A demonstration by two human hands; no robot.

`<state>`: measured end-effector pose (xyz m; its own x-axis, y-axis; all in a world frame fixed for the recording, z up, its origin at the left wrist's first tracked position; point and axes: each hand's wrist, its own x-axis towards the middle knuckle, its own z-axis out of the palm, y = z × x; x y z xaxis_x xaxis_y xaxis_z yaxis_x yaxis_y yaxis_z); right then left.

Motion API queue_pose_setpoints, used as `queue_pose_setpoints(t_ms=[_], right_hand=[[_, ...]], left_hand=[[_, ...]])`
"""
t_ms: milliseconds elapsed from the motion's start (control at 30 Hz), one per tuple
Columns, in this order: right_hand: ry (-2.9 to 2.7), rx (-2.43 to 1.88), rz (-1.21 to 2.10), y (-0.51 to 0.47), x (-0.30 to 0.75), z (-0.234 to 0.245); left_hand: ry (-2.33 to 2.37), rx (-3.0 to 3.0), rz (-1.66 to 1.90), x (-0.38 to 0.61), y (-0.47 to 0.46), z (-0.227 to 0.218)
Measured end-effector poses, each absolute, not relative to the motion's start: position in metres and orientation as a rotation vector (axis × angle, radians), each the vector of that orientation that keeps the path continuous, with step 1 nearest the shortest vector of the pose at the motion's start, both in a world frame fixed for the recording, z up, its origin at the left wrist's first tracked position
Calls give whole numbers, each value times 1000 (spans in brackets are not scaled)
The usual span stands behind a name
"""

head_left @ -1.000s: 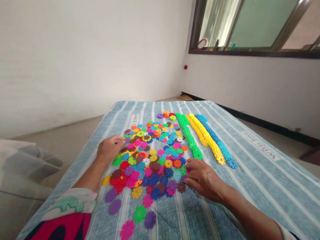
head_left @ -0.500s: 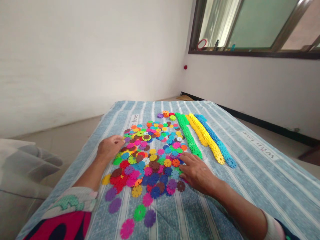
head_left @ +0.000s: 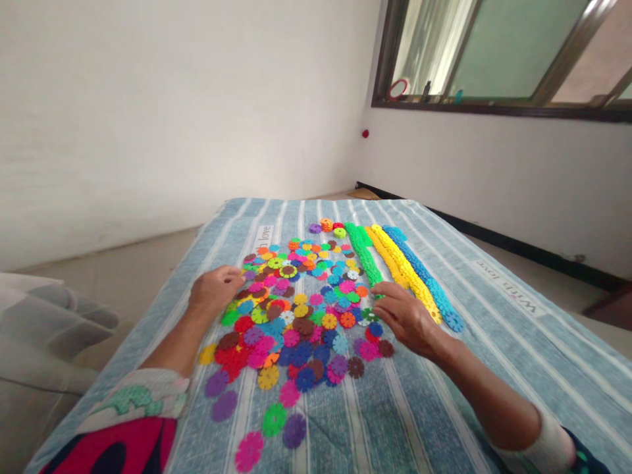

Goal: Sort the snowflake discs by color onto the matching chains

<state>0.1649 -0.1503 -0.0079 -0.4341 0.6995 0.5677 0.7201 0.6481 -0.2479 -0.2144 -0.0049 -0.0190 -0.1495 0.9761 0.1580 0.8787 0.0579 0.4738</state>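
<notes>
A wide pile of flat, notched plastic discs (head_left: 301,326) in many colours lies on the striped cloth. At the pile's left edge rests my left hand (head_left: 214,288), fingers curled and drawn together; whatever may be in them is hidden. My right hand (head_left: 407,316) is over the near end of a green row of overlapping discs (head_left: 363,253), its fingers bent close together. Green shows around its fingertips, but I cannot make out what they hold. Just below them lie a dark blue disc (head_left: 376,329) and a brown disc (head_left: 386,348).
Right of the green row run a yellow row of discs (head_left: 407,270) and a blue row (head_left: 434,283). Small stacks, one of them orange (head_left: 326,224), stand at the far side. Loose discs, including a pink one (head_left: 249,451), lie near me. Sheer white fabric (head_left: 44,329) hangs at left.
My right hand has moved up and right, from the pile's right edge to the near end of the green row. Discs at that edge now show. My left hand has hardly moved.
</notes>
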Motion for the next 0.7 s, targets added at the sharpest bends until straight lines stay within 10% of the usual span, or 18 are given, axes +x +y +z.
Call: queue_pose_setpoints(t_ms=[700], right_hand=[[-2315,-1295,-40,-131,223,-29]], left_hand=[[2128,1897,725,-216,-4,-20]])
